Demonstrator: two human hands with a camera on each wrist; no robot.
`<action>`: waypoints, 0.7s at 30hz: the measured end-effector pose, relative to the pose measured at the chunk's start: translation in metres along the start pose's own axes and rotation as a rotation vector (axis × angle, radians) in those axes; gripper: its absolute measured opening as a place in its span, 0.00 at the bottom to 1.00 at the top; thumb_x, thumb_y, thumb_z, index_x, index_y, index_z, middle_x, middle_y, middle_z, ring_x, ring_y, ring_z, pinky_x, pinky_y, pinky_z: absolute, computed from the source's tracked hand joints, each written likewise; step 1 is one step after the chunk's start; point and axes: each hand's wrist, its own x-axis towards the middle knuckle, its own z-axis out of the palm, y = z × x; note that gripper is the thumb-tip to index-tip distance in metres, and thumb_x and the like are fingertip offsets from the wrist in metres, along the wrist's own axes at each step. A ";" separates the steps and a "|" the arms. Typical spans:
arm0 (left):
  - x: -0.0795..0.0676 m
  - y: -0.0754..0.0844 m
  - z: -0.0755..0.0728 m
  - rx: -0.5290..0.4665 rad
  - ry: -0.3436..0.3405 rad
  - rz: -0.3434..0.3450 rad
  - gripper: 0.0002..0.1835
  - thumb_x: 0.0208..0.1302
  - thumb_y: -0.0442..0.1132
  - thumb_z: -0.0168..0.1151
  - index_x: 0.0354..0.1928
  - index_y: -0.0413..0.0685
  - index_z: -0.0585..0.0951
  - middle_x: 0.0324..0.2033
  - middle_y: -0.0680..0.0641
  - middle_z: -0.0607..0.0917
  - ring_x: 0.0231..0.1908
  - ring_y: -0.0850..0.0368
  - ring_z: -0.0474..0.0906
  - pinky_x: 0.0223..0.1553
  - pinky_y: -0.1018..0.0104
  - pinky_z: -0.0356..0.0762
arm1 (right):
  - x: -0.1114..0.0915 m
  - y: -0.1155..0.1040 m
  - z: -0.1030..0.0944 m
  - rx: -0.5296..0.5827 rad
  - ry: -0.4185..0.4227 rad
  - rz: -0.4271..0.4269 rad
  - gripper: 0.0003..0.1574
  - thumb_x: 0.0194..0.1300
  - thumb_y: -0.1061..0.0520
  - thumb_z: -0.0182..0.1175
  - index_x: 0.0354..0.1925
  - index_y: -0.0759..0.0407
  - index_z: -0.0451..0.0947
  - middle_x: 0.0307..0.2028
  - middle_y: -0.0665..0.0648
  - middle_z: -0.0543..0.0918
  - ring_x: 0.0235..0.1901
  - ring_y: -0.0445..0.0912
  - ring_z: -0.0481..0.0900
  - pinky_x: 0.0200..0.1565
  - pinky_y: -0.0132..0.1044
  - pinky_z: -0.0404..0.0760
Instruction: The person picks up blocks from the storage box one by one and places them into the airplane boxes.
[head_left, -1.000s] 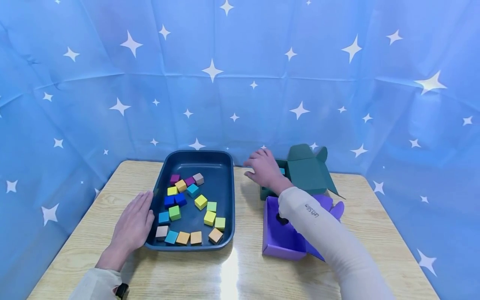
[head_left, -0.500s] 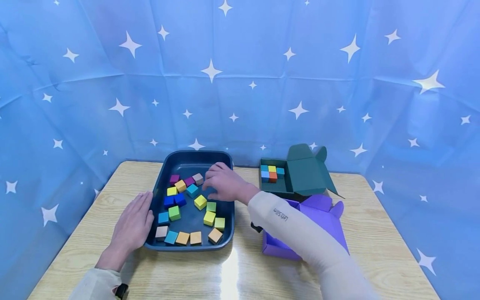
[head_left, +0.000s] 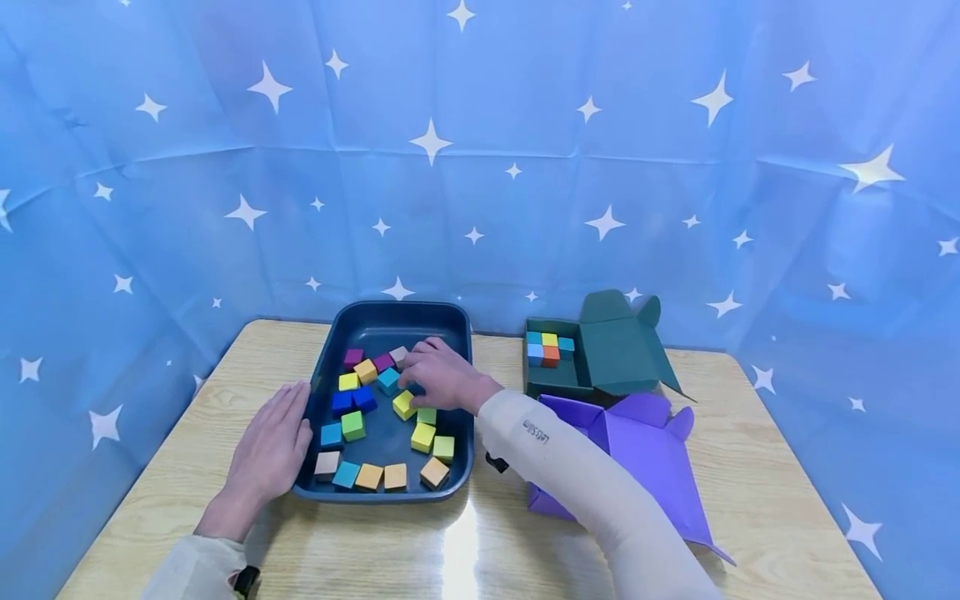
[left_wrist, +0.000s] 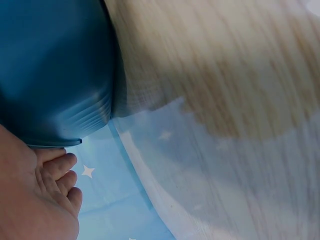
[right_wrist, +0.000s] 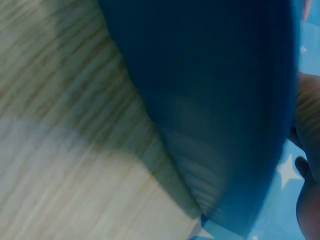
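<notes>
In the head view, a dark blue tray (head_left: 375,321) holds several small coloured cubes. My left hand (head_left: 267,442) rests along the tray's left rim, fingers extended. Over the tray's right half is my right hand (head_left: 442,375), its fingers lightly bent downward near a greyish-beige cube (head_left: 398,357) and a teal cube (head_left: 387,382). A yellow cube (head_left: 403,405) lies just below that hand, partly covered. No cube is visible in the right hand; contact cannot be made out. The wrist views show mainly the outer tray wall (left_wrist: 60,65) and parts of each hand.
Right of the tray, an open dark green box (head_left: 558,383) contains several cubes in its far left part. In front of it stands an open purple box (head_left: 652,458), partly hidden by the right sleeve (head_left: 570,467). A star-patterned blue cloth (head_left: 480,192) hangs behind the wooden table (head_left: 750,467).
My right hand has moved left from the green box to the tray, then slightly lower among the cubes. The green box's cubes are now uncovered. The left hand stays on the rim.
</notes>
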 end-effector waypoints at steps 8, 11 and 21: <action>0.000 0.000 0.001 0.004 0.014 0.008 0.31 0.75 0.42 0.42 0.74 0.34 0.55 0.72 0.33 0.60 0.73 0.36 0.52 0.73 0.43 0.52 | 0.004 -0.002 0.009 0.013 -0.014 0.012 0.25 0.59 0.34 0.64 0.53 0.37 0.82 0.56 0.42 0.81 0.60 0.43 0.69 0.71 0.45 0.60; 0.000 0.000 0.001 0.005 0.022 0.015 0.30 0.75 0.42 0.42 0.73 0.34 0.55 0.72 0.33 0.61 0.73 0.35 0.53 0.73 0.43 0.53 | 0.005 -0.004 0.008 0.014 -0.022 0.003 0.24 0.59 0.34 0.64 0.53 0.37 0.83 0.55 0.42 0.81 0.60 0.43 0.69 0.71 0.45 0.60; 0.000 0.001 0.000 0.006 0.015 0.013 0.30 0.75 0.41 0.42 0.73 0.33 0.56 0.72 0.33 0.61 0.73 0.35 0.53 0.72 0.42 0.53 | 0.007 -0.005 0.007 0.002 -0.029 -0.008 0.24 0.60 0.33 0.62 0.53 0.37 0.82 0.54 0.42 0.81 0.60 0.43 0.69 0.71 0.45 0.60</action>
